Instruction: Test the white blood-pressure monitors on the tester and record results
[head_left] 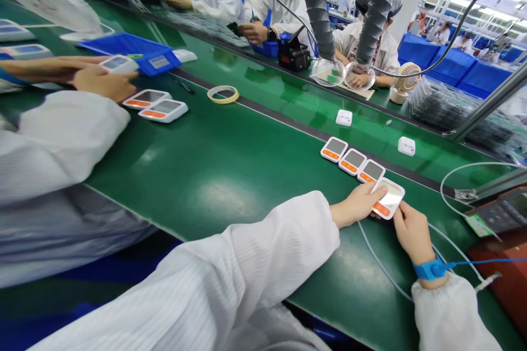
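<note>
Between my two hands is a white device with a square screen and orange button strip [382, 208], its screen tilted up toward me. My left hand [357, 206] grips its left side, thumb on the front. The fingers of my right hand [414, 232], closed together, hold its lower right edge; what lies behind the device is hidden. A blue wrist strap [431, 269] circles my right wrist. Just beyond, three similar devices [353, 161] lie in a row on the green bench [230, 175], the nearest partly covered by the held one.
Thin tubing [382, 269] runs under my hands toward an orange-and-grey instrument [500, 211]. Small white square units [343, 117] sit on the green strip beyond. A tape roll [223, 94], two devices [163, 111] and a blue tray [152, 60] lie leftward, where a co-worker's hands [102, 79] hold another device.
</note>
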`<state>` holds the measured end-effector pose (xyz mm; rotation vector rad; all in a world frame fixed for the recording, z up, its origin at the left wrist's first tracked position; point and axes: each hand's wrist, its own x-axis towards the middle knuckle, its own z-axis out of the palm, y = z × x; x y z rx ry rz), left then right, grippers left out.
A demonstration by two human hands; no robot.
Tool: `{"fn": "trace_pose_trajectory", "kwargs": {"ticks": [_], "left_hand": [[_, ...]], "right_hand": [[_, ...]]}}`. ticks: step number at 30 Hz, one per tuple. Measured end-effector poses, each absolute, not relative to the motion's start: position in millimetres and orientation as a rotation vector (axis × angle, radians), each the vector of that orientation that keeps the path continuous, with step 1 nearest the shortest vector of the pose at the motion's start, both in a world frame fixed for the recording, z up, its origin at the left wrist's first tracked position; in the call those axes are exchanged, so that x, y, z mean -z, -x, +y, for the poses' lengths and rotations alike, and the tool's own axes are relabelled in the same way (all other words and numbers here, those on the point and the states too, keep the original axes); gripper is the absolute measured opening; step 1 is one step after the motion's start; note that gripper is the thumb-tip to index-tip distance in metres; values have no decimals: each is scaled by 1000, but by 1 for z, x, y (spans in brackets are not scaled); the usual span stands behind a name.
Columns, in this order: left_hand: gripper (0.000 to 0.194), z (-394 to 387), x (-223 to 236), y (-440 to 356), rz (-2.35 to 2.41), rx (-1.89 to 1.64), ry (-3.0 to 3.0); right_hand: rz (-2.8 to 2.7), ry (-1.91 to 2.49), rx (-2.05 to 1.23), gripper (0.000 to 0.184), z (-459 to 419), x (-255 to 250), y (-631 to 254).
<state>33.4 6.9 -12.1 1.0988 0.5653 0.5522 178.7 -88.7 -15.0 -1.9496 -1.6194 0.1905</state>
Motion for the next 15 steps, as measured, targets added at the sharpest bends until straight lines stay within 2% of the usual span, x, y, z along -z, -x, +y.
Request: {"fn": "trace_pose_trajectory", "kwargs": {"ticks": [9,15], "left_hand": [[51,12,8,-32,521,-648,-998],[54,37,-4,-20,393,-669,-885]], "right_hand": [[-1609,2020,150,53,-86,16,-186],[-1686,2014,42,56,-83,23,-191]]}}
